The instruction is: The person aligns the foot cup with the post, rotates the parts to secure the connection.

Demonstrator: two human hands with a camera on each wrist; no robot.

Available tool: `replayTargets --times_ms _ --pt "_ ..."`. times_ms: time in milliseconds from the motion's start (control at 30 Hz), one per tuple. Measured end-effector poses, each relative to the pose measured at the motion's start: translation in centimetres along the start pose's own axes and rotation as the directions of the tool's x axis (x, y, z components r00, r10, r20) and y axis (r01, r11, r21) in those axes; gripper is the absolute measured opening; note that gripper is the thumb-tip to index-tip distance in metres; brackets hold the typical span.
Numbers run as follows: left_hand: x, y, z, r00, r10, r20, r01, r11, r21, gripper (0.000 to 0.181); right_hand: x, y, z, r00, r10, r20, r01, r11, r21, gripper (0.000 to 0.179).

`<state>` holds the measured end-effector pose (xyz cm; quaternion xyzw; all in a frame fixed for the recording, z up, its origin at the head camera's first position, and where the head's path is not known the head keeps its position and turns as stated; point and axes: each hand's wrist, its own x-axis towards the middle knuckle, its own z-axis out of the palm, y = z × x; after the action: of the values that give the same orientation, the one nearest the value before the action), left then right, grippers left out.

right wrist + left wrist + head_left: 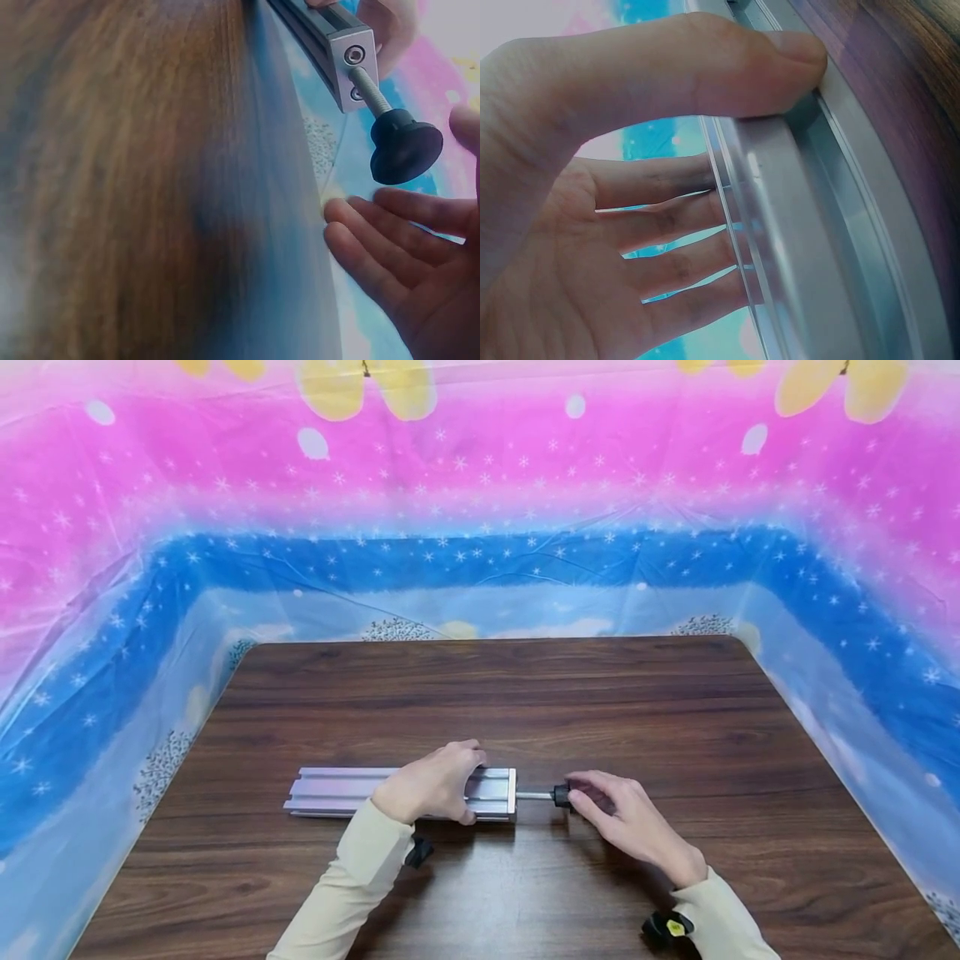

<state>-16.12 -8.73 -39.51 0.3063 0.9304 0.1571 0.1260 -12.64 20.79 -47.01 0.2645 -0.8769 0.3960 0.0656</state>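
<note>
Slotted bar sprouting a black foot

The silvery bar (337, 792) is stretching left to right above the wooden table (480, 693), long grooves running along it. A flat plate (346, 90) is capping its right end, showing two round fasteners (355, 55). A threaded rod (371, 91) is jutting straight out, carrying a flared black foot (409, 152) well apart from the plate.

Head view: left forearm (341, 889) rises from the bottom edge, left of centre; left hand (438, 783) lies just below mid-frame, thumb and fingers parted in a grip. Right forearm (723, 914) enters at lower right; right hand (633, 818) points toward upper left.

Left wrist view: thumb (697, 67) spans the top, fingers (679, 229) extended beneath.

Right wrist view: fingers relaxed at lower right, thumb cut off by the right edge.
</note>
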Motion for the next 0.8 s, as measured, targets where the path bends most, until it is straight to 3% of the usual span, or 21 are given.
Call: replayTargets --times_ms 200,467,800 --pt "0.13 -0.06 0.01 1.000 0.001 0.001 -0.001 1.000 0.004 0.059 -0.49 0.02 -0.17 0.990 -0.138 -0.028 0.136 0.989 -0.054 0.067" --pt "0.07 -0.07 0.19 1.000 -0.003 0.002 0.003 1.000 -0.009 0.058 -0.15 -0.04 0.14 0.977 -0.203 -0.062 0.207 0.977 0.058 0.058" --pt "0.09 0.10 0.07 1.000 -0.014 0.001 0.014 1.000 -0.010 0.059 -0.29 0.19 -0.05 0.990 -0.140 -0.025 0.140 0.990 -0.009 0.045"
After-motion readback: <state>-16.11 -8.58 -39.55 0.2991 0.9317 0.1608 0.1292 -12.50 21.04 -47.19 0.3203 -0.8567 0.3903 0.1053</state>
